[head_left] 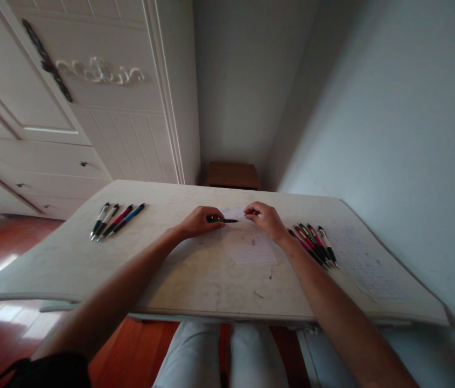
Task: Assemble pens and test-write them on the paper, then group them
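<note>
At the middle of the table, my left hand (pixel 203 221) is closed round a dark pen (pixel 227 220). The pen lies level, its thin end pointing right toward my other hand. Just across a small gap, my right hand (pixel 265 218) makes a pinch with thumb and forefinger. A tiny dark piece seems to show at those fingertips, too small to name. Beneath both hands is a sheet of paper (pixel 251 250) with faint writing.
Several pens (pixel 116 222) lie side by side on the left of the white table (pixel 195 291). More pens (pixel 314 245) lie by my right forearm, near a written sheet (pixel 366 264). A wall stands to the right, a white cabinet (pixel 130 129) at the back left.
</note>
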### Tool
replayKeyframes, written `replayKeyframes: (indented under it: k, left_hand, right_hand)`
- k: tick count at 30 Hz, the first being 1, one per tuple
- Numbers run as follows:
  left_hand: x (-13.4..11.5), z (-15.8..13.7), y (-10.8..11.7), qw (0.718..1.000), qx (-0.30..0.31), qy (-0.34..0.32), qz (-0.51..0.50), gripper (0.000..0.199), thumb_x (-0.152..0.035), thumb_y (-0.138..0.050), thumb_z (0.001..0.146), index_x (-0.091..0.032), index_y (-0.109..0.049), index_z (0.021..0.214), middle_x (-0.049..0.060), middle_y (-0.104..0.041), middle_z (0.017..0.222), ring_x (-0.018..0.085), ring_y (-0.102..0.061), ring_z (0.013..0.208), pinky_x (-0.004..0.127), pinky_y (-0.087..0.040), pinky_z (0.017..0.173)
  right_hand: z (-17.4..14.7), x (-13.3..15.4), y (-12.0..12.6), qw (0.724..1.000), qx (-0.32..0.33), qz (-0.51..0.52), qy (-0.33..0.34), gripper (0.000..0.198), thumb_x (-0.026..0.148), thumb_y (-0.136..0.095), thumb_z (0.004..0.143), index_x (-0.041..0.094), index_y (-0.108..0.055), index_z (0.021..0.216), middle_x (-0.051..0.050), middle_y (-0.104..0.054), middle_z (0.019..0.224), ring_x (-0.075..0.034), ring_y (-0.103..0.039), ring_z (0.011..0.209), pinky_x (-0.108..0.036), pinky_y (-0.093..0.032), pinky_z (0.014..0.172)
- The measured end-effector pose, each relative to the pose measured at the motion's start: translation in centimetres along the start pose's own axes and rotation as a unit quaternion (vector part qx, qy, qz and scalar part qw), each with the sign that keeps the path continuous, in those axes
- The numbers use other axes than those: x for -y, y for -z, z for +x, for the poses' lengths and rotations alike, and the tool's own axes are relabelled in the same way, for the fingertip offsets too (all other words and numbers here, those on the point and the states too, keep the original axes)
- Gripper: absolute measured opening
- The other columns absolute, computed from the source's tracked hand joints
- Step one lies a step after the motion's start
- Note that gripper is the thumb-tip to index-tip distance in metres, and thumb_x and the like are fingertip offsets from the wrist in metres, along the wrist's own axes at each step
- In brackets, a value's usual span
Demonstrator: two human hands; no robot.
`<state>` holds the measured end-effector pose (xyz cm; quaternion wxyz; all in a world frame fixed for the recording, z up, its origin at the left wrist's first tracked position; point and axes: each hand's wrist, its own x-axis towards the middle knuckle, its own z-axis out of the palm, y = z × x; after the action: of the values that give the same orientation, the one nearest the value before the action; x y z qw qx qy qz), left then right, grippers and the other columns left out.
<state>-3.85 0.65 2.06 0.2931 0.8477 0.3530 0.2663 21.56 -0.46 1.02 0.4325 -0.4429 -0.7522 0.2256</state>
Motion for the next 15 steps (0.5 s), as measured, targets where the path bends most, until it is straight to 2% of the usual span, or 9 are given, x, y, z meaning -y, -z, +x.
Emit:
replayKeyframes:
  k: [7, 11, 15]
  left_hand:
    - [0.7, 0.0, 0.1, 0.996, -0.018, -0.059, 0.057, 0.022, -0.033, -0.065, 0.081, -0.016, -0.072, 0.093, 0.005, -0.067, 0.086, 0.013, -0.057, 0.071, 0.024, -0.045, 0.067]
    - [1.1, 0.0, 0.0, 0.996, -0.014, -0.072, 0.044, 0.021, -0.031, -0.064, 0.081, -0.016, -0.072, 0.093, 0.005, -0.066, 0.082, 0.012, -0.058, 0.068, 0.023, -0.046, 0.065]
    - [1.2, 0.0, 0.0, 0.997, -0.018, -0.059, 0.039, 0.020, -0.029, -0.065, 0.080, -0.016, -0.071, 0.093, 0.004, -0.065, 0.081, 0.012, -0.058, 0.068, 0.024, -0.047, 0.065]
  right_hand:
    - [-0.2, -0.1, 0.0, 0.992, 0.039, -0.102, 0.071, 0.021, 0.001, -0.061, 0.077, 0.019, -0.070, 0.083, -0.005, -0.071, 0.087, -0.018, -0.064, 0.085, -0.032, -0.049, 0.081]
    - [-0.3, 0.0, -0.3, 0.987, 0.076, -0.120, 0.078, 0.024, -0.002, -0.063, 0.076, 0.019, -0.071, 0.085, -0.005, -0.071, 0.088, -0.019, -0.065, 0.087, -0.032, -0.049, 0.082]
    - [-0.4, 0.1, -0.3, 0.986, 0.080, -0.123, 0.074, 0.024, -0.001, -0.064, 0.075, 0.017, -0.071, 0.090, -0.007, -0.071, 0.091, -0.019, -0.065, 0.087, -0.032, -0.049, 0.081]
